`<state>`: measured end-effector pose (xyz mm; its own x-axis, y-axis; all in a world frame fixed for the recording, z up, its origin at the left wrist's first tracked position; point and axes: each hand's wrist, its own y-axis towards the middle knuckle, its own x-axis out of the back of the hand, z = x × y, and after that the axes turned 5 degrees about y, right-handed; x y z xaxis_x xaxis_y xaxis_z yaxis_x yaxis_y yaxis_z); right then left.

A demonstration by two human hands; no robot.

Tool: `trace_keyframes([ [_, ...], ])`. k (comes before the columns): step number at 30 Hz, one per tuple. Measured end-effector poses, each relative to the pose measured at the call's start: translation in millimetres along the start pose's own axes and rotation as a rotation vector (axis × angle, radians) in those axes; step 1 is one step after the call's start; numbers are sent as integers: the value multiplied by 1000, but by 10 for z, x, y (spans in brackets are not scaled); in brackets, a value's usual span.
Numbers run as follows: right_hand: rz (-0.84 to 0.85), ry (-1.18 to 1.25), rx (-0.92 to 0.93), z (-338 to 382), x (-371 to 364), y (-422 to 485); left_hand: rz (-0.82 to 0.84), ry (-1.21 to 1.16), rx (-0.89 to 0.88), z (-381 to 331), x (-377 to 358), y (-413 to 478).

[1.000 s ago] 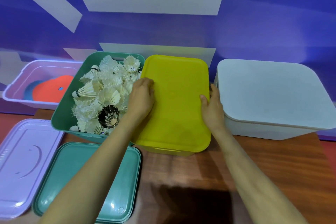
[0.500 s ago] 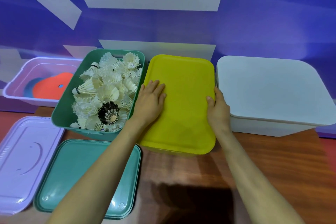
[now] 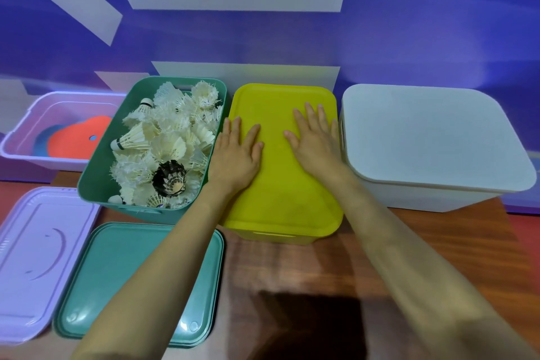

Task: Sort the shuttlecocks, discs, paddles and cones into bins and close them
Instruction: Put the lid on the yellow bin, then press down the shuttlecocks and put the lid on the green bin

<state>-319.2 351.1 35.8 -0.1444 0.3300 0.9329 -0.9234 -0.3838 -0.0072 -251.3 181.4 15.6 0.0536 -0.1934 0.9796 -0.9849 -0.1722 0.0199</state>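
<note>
The yellow lid (image 3: 280, 190) lies on the yellow bin (image 3: 274, 237) at the centre. My left hand (image 3: 238, 152) and my right hand (image 3: 315, 140) both press flat on the lid, fingers straight. To the left, the open green bin (image 3: 96, 181) is full of white shuttlecocks (image 3: 163, 149), with one dark one (image 3: 170, 179) among them. Its green lid (image 3: 117, 286) lies on the table in front. At the far left an open lilac bin (image 3: 26, 152) holds an orange disc (image 3: 79, 140), and the lilac lid (image 3: 32, 257) lies in front of it.
A large white bin with its lid on (image 3: 423, 143) stands at the right. The wooden table (image 3: 292, 272) runs along the front. A blue and white wall rises just behind the row of bins.
Both hands have moved from the yellow lid's side edges onto its top and flattened out. The lid now sits lower and level on its bin.
</note>
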Motion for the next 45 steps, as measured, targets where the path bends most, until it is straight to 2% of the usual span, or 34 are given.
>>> trace_keyframes([
  [3, 75, -123, -35, -9, -117, 130, 8, -3, 36, -8, 15, 22],
  [11, 80, -142, -1, -77, -97, 435, -57, -36, 100, -136, 32, 170],
  [14, 54, -107, 5, -76, -79, 435, -95, -3, 83, -174, 71, 153],
  [17, 33, -34, 14, -46, -57, 324, -32, 43, 66, -188, 112, 53],
  [20, 31, 14, 44, 24, -95, 105, 41, -58, 16, -147, 227, -104],
  [23, 2, 122, 89, 157, -88, -92, 44, -185, -6, -66, 377, -326],
  [27, -138, 337, 162, 495, 30, -375, -172, -349, 59, 63, 548, -647],
  [31, -152, 414, 297, 998, 24, -744, -423, -498, 117, 389, 669, -1006],
  [34, -156, 397, 371, 1405, -100, -962, -534, -532, 83, 764, 749, -1285],
  [38, -247, 417, 393, 1951, -348, -1242, -633, -581, 50, 1345, 824, -1660],
  [42, -194, 455, 420, 2430, -778, -1551, -546, -565, 79, 2065, 639, -1949],
  [45, -44, 375, 382, 2569, -1252, -1704, -295, -500, 214, 2594, 328, -2131],
])
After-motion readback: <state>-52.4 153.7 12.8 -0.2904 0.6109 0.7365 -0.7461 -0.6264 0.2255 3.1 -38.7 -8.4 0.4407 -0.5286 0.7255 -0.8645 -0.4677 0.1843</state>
